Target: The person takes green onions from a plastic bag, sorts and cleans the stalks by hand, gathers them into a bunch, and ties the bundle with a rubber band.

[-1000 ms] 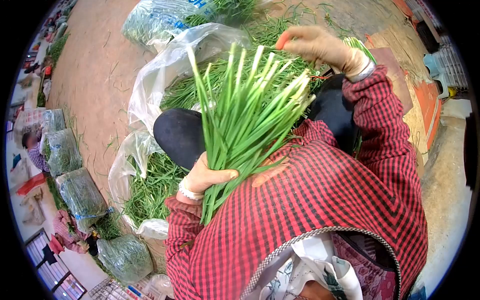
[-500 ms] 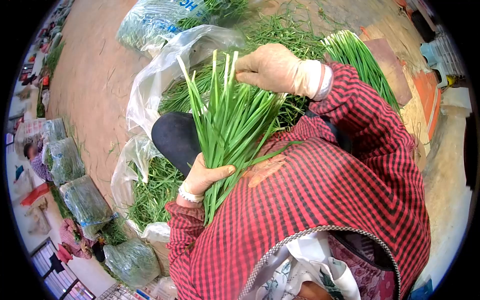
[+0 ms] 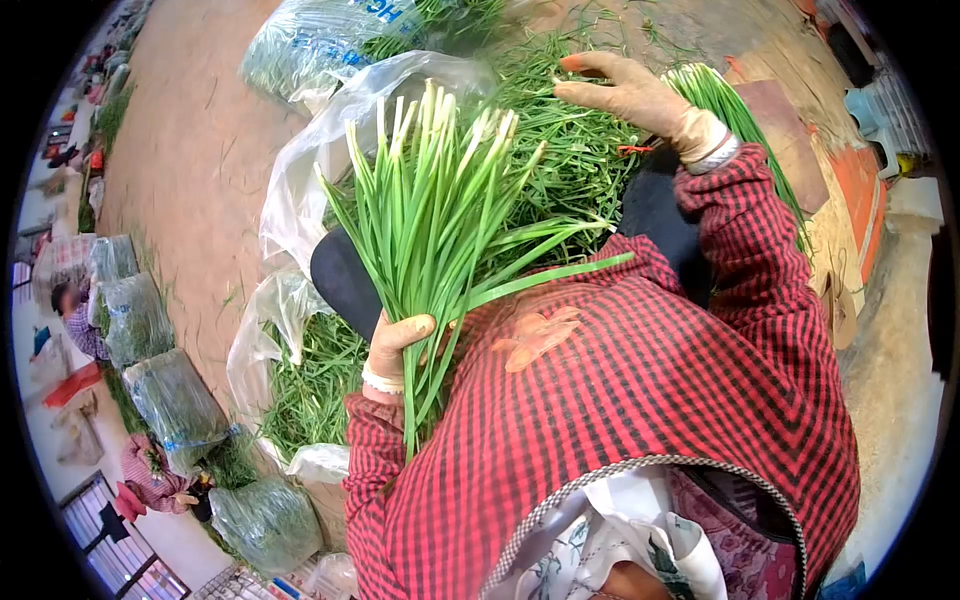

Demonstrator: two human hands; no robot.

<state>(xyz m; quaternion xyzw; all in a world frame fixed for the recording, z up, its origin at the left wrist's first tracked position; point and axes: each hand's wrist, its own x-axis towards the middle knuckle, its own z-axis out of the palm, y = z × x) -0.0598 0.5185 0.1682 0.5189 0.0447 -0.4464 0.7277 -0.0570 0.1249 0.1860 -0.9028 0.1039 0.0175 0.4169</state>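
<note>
My left hand (image 3: 398, 345), in a pale glove, is wrapped round the lower part of a bunch of garlic chives (image 3: 430, 200). The bunch fans out upward, its white ends at the top and a few blades sticking out to the right. My right hand (image 3: 635, 95), gloved too, is raised to the right of the bunch with fingers apart and nothing in them. Beneath it lie loose green blades (image 3: 560, 150) heaped on the floor. A neat bundle of chives (image 3: 740, 120) rests just right of my right hand.
Clear plastic sheeting (image 3: 290, 190) surrounds the loose greens. A stuffed plastic bag (image 3: 310, 45) lies beyond it. Several wrapped bales (image 3: 175, 400) line the left side, with two people (image 3: 150, 475) beside them. A brown board (image 3: 785, 140) lies at right.
My right hand has left the white ends of the chives and moved right and up, its fingers opening. The bunch in my left hand is spread wider and tilts slightly left.
</note>
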